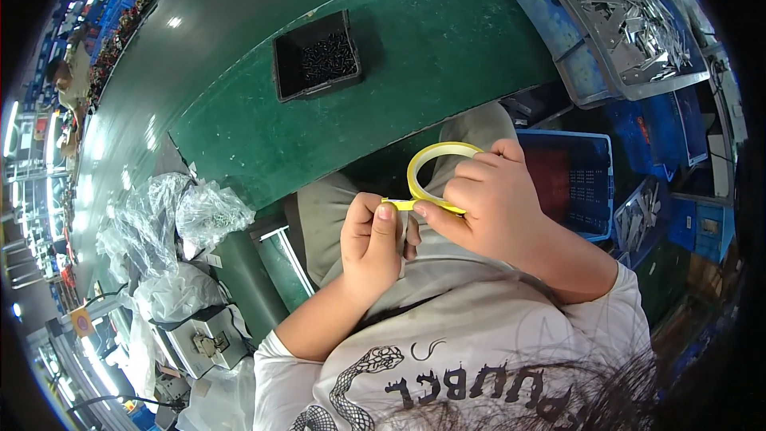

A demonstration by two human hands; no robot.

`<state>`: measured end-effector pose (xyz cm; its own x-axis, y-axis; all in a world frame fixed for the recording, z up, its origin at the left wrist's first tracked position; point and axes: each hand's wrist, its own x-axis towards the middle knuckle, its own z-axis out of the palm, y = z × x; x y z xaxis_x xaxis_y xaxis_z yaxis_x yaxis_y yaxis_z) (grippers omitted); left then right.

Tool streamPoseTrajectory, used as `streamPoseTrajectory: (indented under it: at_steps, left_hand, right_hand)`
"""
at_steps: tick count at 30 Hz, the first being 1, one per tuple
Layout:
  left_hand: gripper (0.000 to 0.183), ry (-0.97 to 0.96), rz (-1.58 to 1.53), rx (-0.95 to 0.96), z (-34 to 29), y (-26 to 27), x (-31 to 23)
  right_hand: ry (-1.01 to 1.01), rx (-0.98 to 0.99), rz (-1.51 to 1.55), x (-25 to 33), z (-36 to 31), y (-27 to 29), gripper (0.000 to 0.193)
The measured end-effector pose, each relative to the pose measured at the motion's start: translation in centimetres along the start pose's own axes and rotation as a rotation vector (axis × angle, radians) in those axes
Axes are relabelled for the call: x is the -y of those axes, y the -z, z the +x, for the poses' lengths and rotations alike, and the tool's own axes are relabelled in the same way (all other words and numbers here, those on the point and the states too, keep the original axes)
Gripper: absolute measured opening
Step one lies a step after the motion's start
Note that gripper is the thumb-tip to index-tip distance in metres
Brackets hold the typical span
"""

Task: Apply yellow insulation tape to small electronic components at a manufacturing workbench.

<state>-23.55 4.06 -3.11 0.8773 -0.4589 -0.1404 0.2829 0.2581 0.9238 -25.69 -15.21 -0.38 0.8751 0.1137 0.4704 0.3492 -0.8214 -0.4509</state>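
Note:
Above my lap, my right hand (491, 199) grips a roll of yellow tape (415, 169) by its side, with the ring tilted and its white inner core showing. A short yellow strip (399, 203) runs from the roll across to my left hand (373, 241). The thumb and index finger of that left hand pinch the strip's free end. A small dark or purplish bit shows at the pinch, too small to name. Both hands are close together, with the strip stretched between them.
On the green table (435, 40) stands a black bin (317, 86) of small dark parts. A blue-grey crate (594, 80) of metal strips sits at the far right, with a blue basket (590, 183) below it. Clear plastic bags (187, 211) lie at the left.

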Motion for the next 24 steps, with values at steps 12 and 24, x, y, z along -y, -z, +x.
streamPoseTrajectory:
  at_steps: [12, 24]
  left_hand:
    - [0.013, -0.167, 0.172, -0.047, 0.5, 0.3, 1.9]
    - [0.013, -0.13, 0.02, 0.028, -0.1, 0.0, 0.8]
  right_hand:
    - [0.05, -0.074, -0.109, 1.1, 0.1, 1.0, 0.043]
    - [0.027, -0.048, -0.077, 1.1, 0.1, 0.9, 0.044]
